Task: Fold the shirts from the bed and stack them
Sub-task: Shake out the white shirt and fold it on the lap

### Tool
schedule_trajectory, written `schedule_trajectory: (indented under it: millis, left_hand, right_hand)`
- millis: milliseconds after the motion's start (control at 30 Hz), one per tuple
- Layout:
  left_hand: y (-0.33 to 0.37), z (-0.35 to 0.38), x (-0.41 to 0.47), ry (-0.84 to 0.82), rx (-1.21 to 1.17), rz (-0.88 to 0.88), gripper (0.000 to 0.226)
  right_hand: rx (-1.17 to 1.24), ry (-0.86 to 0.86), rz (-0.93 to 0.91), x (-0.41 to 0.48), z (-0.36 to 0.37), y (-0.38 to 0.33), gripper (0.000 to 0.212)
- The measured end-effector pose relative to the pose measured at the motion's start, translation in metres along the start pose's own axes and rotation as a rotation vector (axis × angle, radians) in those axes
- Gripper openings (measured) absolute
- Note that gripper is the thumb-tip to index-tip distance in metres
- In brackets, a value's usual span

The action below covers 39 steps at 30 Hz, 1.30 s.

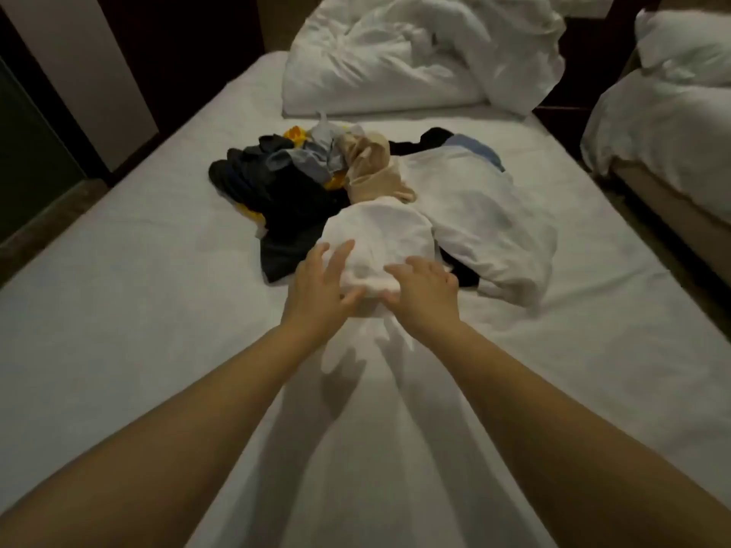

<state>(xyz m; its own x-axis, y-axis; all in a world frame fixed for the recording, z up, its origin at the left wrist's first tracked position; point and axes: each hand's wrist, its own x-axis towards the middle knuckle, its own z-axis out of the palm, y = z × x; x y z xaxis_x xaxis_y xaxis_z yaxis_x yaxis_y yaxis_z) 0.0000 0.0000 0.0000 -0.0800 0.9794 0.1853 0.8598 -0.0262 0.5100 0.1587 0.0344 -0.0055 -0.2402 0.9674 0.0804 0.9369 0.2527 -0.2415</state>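
Note:
A heap of crumpled shirts lies in the middle of the bed point(118, 310): dark ones point(273, 191) on the left, a beige one point(372, 168), a wide white one point(486, 215) on the right. At the heap's near edge sits a bunched white shirt point(379, 235), with part of it trailing toward me. My left hand point(320, 294) rests on its left side, fingers spread and straight, thumb against the cloth. My right hand point(423, 298) curls over its right side, thumb pinching the bunched edge.
A rumpled white duvet and pillow point(415, 53) fill the head of the bed. A second bed point(668, 124) stands to the right across a narrow gap. Dark wall panels and floor lie to the left. White sheet stretches on both sides of my arms.

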Motion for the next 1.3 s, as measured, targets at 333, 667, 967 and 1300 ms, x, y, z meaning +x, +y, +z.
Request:
schedule_trajectory:
  millis: [333,667,967,1300]
  left_hand:
    - [-0.03,0.038,0.017,-0.004,0.085,0.082,0.041]
    - [0.058,-0.045,-0.003,0.223,-0.28,0.329,0.041]
    - [0.122,-0.16,-0.059,0.165,-0.489,0.21,0.031]
    - [0.158,-0.186,-0.195,0.051,-1.024,-0.011,0.021]
  right_hand:
    - [0.254,0.208,-0.121,0.013,0.034,0.008,0.011]
    - [0.861,0.519,-0.074,-0.024,-0.069,-0.016,0.006]
    - [0.8,0.71,-0.269,-0.096,-0.18,-0.054,0.006]
    - [0.672,0.645,-0.085,-0.229,-0.201,-0.077,0.008]
